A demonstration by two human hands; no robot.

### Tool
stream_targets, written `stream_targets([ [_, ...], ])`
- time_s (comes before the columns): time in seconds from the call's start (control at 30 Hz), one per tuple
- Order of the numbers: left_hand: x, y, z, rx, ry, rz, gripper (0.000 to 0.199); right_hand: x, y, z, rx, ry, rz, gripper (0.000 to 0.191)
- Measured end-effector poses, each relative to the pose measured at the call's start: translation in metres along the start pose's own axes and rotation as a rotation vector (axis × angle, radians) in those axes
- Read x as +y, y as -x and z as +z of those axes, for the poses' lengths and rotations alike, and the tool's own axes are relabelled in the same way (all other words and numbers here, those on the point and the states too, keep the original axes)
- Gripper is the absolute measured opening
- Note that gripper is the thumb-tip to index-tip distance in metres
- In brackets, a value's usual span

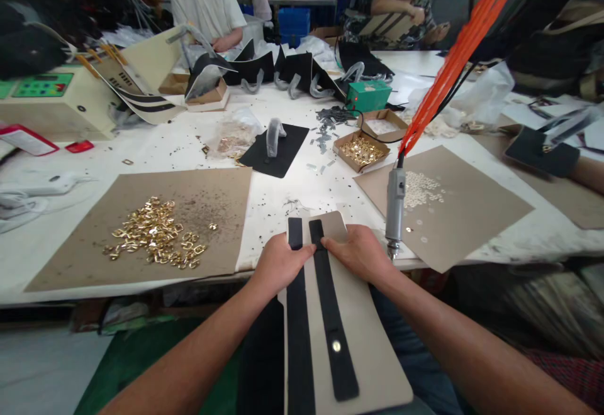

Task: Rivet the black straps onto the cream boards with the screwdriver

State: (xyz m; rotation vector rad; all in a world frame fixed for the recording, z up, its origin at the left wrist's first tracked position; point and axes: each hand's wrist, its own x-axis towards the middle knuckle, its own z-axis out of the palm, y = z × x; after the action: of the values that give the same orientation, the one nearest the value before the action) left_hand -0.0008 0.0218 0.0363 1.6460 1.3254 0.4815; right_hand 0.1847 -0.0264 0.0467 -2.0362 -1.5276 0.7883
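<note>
My left hand [280, 265] and my right hand [358, 253] rest on the top end of a beige stiff panel [372, 346], holding it up off the table edge. Two black straps lie along the panel. My right hand presses on one strap [333, 320], which carries a round metal snap [336, 346] near its lower part. My left hand's fingers lie over the other strap [297, 333]. Beyond my right hand hangs a grey pneumatic riveting tool [395, 210]. A brown paper sheet [226, 214] with loose gold buckles [155, 232] lies left of my left hand.
White pieces [419, 188] are scattered on a brown card [472, 214] to the right. Hanging there are orange hoses [465, 56]. A co-worker's forearm [585, 175] holds a black piece. Other people [202, 0] sit across the white table [292, 204], among black pieces, small boxes and a beige control machine [56, 104].
</note>
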Motion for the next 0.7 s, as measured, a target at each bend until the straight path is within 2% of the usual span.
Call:
stream_targets([
  [0.27, 0.011, -0.007, -0.003, -0.017, -0.075, 0.019, 0.015, -0.001, -0.007, 0.001, -0.006, 0.054, 0.025, 0.023],
  [0.57, 0.006, -0.011, 0.0, -0.019, -0.013, -0.051, 0.02, -0.002, -0.013, 0.005, -0.008, 0.103, 0.046, 0.024],
  [0.7, 0.006, -0.004, 0.002, 0.013, -0.035, -0.059, 0.022, 0.002, -0.011, 0.005, 0.007, 0.03, 0.041, 0.022],
])
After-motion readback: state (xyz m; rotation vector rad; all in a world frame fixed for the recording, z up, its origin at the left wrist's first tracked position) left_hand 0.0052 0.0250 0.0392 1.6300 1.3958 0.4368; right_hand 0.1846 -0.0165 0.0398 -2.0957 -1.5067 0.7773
